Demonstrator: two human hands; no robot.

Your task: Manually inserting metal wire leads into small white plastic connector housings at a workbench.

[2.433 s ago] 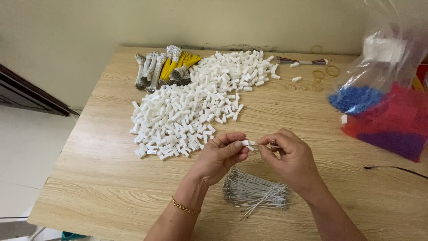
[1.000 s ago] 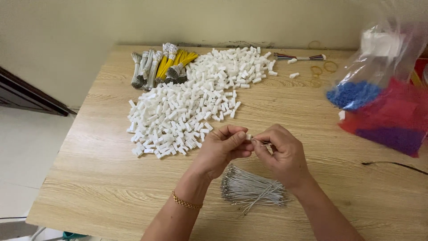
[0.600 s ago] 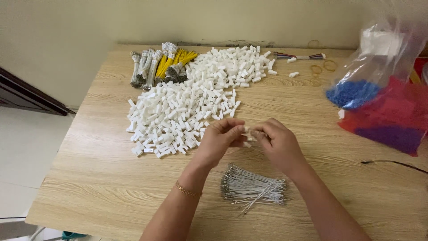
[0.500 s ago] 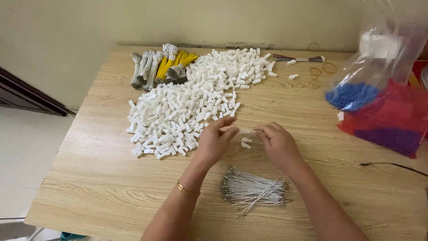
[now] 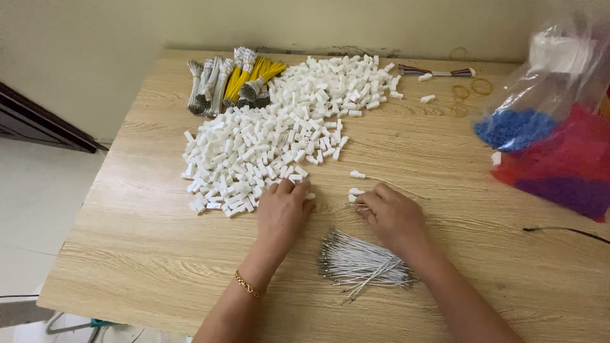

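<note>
A person's two bare hands work at a wooden table strewn with small parts. The left hand lies palm down, fingers extended and held close together, their tips touching the near edge of a large heap of white plastic connector housings that spreads away from the fingertips toward the far side of the table. The right hand is curled, its fingertips drawn together in a pinch on a thin white wire beside a white housing that sits just at the fingertips; whether the fingers also grip that housing cannot be told. Another loose housing lies just beyond those fingers. Between the wrists, just behind the right hand, rests a bundle of white wires with metal terminals. Well beyond the left fingertips, past the heap, lie bundles of yellow and grey wires. Far out from the right fingers a clear plastic bag holds blue, red and purple pieces, with rubber bands near it.
</note>
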